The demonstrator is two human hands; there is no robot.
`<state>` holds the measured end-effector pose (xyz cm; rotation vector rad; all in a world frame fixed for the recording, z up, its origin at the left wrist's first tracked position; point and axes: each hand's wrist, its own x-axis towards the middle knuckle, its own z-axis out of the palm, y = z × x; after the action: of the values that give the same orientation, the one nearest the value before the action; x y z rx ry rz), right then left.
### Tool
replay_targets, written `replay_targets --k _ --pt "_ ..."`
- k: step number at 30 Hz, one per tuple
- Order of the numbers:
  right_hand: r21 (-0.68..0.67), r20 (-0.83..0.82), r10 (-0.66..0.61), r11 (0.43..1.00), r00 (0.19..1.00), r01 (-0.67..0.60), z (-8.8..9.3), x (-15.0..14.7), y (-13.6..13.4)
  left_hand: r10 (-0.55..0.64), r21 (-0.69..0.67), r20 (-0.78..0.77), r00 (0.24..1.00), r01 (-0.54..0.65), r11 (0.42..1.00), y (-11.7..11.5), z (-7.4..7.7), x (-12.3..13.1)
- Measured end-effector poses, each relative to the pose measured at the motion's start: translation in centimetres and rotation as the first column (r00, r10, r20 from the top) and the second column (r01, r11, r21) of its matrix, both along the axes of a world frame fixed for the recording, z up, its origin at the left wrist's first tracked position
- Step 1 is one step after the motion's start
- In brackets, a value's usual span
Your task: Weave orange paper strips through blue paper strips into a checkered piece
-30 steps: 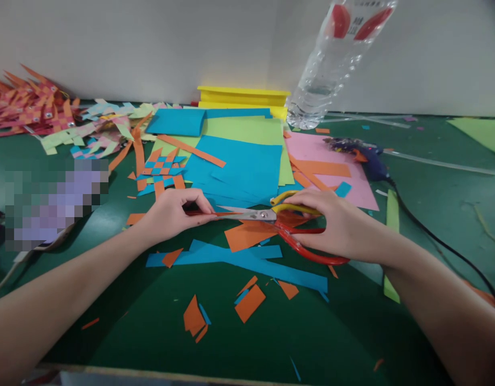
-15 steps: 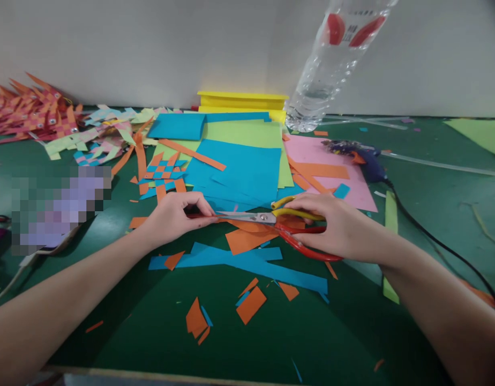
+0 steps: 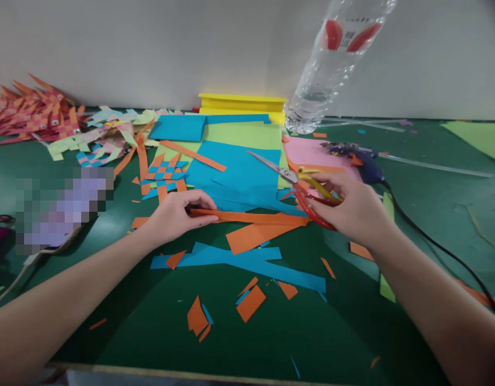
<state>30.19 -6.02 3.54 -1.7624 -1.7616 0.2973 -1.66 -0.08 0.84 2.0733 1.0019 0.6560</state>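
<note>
My left hand (image 3: 179, 214) pinches the left end of a long, narrow orange paper strip (image 3: 255, 217), which stretches to the right just above the table. My right hand (image 3: 347, 206) grips a pair of scissors (image 3: 290, 176) with one yellow and one red handle. Their blades look closed and point up and left, over the blue paper sheets (image 3: 239, 169). Below the strip lies a wider orange paper piece (image 3: 251, 236). Two blue paper strips (image 3: 267, 265) cross on the table nearer to me.
A clear plastic bottle (image 3: 317, 86) stands behind the papers. At the right lies a glue gun (image 3: 368, 163) with a black cord. A blurred phone (image 3: 66, 209) is at the left, below woven paper pieces (image 3: 42, 118). Orange scraps (image 3: 251, 304) litter the green table (image 3: 151, 348).
The scissors have come off the strip and swung up and to the right with my right hand. The orange strip now shows along its length; my left hand has hardly moved.
</note>
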Motion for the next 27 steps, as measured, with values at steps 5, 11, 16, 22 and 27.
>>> replay_targets --k 5,11,16,22,27 --pt "0.105 0.098 -0.180 0.980 0.979 0.170 -0.6 0.8 0.5 -0.010 0.035 -0.056 0.998 0.012 0.999 0.0 0.2 0.0" --pt "0.126 0.095 -0.156 0.982 0.983 0.144 -0.8 0.9 0.6 -0.004 0.066 -0.061 0.998 0.008 0.998 0.0 0.3 0.2" --pt "0.120 0.208 -0.181 0.980 0.961 0.159 -1.2 0.8 0.8 -0.016 0.044 -0.052 0.999 0.018 0.999 -0.2 0.5 0.1" --pt "0.011 0.189 -0.245 0.969 0.951 0.247 -1.9 1.4 0.9 -0.030 0.116 -0.088 0.996 0.041 0.992 -0.4 0.8 0.0" --pt "0.003 0.197 -0.242 0.969 0.950 0.246 -2.0 1.7 1.2 -0.007 0.397 -0.160 0.987 0.070 0.915 -0.5 0.5 -0.2"
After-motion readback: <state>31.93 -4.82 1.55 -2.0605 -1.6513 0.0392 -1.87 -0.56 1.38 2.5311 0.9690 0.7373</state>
